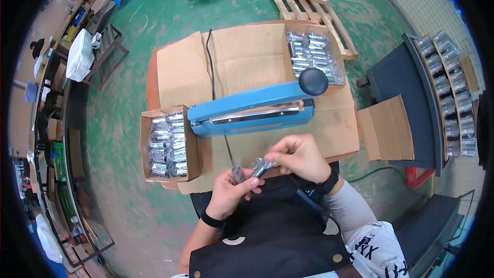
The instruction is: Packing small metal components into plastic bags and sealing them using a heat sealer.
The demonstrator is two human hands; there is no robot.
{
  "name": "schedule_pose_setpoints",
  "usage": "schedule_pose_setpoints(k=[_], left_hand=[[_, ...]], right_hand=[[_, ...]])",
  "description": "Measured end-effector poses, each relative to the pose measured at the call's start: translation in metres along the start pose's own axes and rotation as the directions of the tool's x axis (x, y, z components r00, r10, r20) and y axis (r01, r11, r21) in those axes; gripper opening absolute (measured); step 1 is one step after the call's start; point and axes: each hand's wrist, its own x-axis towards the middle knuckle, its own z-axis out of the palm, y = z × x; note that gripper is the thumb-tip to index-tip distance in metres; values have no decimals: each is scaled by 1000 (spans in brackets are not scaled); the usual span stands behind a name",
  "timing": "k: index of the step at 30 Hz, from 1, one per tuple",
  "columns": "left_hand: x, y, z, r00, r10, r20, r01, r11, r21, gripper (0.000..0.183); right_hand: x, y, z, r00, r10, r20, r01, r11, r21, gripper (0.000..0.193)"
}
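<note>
Above my lap, my left hand (234, 190) grips a shiny metal tube (261, 169) in a clear plastic bag. My right hand (301, 159) pinches the crumpled upper end of that bag between thumb and fingers. Beside my left fingers is a thin rod with a clear handle (237, 174), resembling a screwdriver; whether that hand also holds it I cannot tell. Just beyond both hands, a blue bar heat sealer (252, 108) stands on the cardboard, its arm raised at a slight angle and ending in a round black knob (313, 81).
Bagged metal tubes fill a carton (193, 146) left of the sealer and another carton (339, 51) at the far right. Cardboard (242, 54) covers the table. A dark cart (393, 82) with racked metal cylinders stands right. Wooden pallets (334, 23) lie on the green floor.
</note>
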Motion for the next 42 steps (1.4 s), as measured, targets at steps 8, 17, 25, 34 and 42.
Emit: schedule_pose_setpoints(k=[8,17,25,34,42], left_hand=[[46,14,29,978,-27,-205,-42,945,-323,23],[84,11,41,946,88,-311,-220,879,-422,28],[74,13,36,949,128,-287,-240,884,-401,26],[60,-4,40,964,6,-265,-138,866,-481,22],[68,12,35,941,108,-322,-235,892,-386,16]], right_hand=[[-12,-97,-33,415,-856,-308,658,516,-549,11],[91,-117,-56,726,-685,59,290,228,-929,28],[117,-68,-69,817,-574,-56,240,427,-872,23],[96,-65,-69,875,-461,-148,152,552,-819,14],[103,-77,-68,736,-675,-54,360,458,-813,16]])
